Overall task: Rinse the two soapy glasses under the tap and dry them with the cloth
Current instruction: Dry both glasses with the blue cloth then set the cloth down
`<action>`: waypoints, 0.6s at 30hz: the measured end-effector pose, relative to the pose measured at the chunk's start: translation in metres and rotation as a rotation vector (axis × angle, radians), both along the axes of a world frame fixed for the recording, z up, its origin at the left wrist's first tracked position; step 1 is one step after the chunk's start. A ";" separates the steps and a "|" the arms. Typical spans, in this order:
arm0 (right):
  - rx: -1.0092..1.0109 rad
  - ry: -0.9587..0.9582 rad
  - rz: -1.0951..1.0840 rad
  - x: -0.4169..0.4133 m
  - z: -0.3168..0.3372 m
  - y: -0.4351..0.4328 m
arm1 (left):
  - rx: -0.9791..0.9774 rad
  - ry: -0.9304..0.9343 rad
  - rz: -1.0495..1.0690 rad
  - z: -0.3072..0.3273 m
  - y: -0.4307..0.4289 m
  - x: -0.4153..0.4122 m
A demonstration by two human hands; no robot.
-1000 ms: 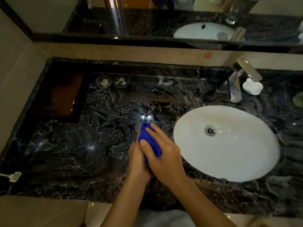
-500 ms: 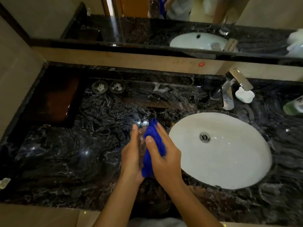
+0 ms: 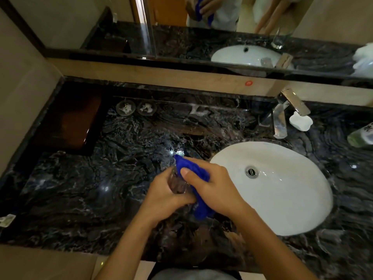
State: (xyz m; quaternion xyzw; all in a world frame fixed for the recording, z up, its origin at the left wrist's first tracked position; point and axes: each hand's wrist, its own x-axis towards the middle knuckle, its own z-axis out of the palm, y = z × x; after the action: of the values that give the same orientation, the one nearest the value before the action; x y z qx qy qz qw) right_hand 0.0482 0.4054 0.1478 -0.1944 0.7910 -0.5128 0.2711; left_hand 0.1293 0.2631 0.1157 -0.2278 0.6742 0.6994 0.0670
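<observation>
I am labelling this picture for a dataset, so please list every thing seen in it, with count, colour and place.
glass: one, clear, over the counter left of the sink
cloth: one, blue, against the glass
sink: one, white, set in the counter at right
tap: one, chrome, behind the sink
small dish: one, white, right of the tap
bottle: one, green, right edge
round dishes: two, clear, back of the counter, left
tray: one, dark brown, back left corner
counter: one, dark marble, around the sink
left hand: one, grips the glass
right hand: one, holds the cloth against the glass
</observation>
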 end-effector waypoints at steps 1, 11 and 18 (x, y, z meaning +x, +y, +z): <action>0.038 0.114 0.046 0.001 0.001 0.000 | -0.047 0.003 0.000 0.004 0.001 -0.001; 0.003 0.120 -0.045 0.001 -0.001 0.010 | -0.321 -0.002 -0.026 0.016 0.010 0.004; -0.175 0.065 0.016 0.005 0.000 0.015 | -0.075 0.026 0.031 0.012 0.008 -0.001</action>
State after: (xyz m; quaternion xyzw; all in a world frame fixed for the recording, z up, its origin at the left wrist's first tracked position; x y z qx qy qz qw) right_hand 0.0534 0.4202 0.1480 -0.2404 0.7501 -0.5710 0.2314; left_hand 0.1278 0.2712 0.1274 -0.2313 0.6971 0.6775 0.0391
